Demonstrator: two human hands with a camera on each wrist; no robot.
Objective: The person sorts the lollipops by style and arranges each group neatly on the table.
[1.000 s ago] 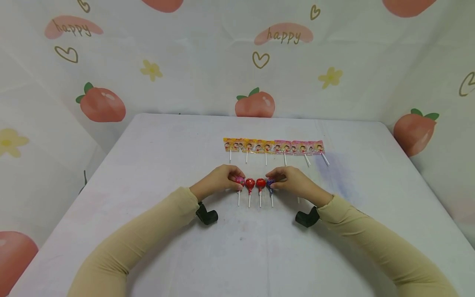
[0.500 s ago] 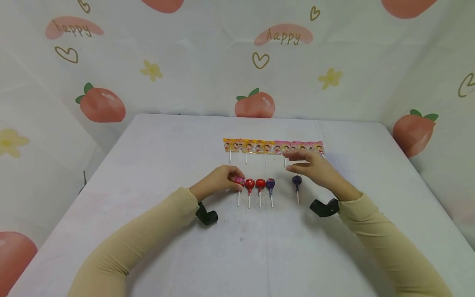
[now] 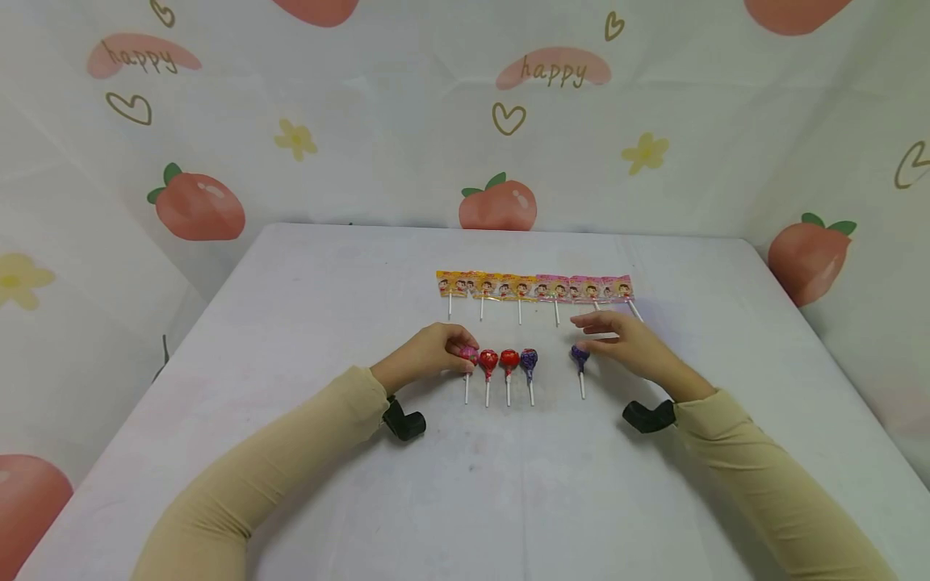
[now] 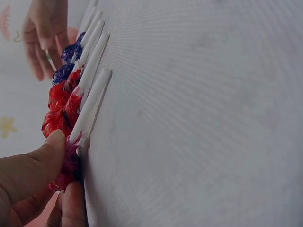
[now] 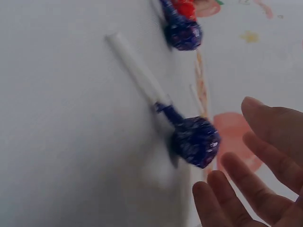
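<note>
In the head view my left hand (image 3: 430,351) pinches the head of a pink-wrapped lollipop (image 3: 471,355), which lies on the table at the left end of a short row. Beside it lie a red lollipop (image 3: 488,360), another red lollipop (image 3: 509,360) and a purple lollipop (image 3: 529,361), all with sticks toward me. A second purple lollipop (image 3: 580,356) lies apart to the right. Over its head hovers my right hand (image 3: 630,345), fingers spread; the right wrist view shows a gap between the fingers and this purple lollipop (image 5: 196,142).
Behind, flat-packed lollipops lie in a line, yellow packets (image 3: 487,286) on the left and pink packets (image 3: 590,289) on the right. The white table (image 3: 407,500) meets a fruit-printed cloth backdrop (image 3: 392,121).
My right hand has let go of the purple lollipop at the row's right end and moved right to the separate purple one. My left hand stays on the pink lollipop.
</note>
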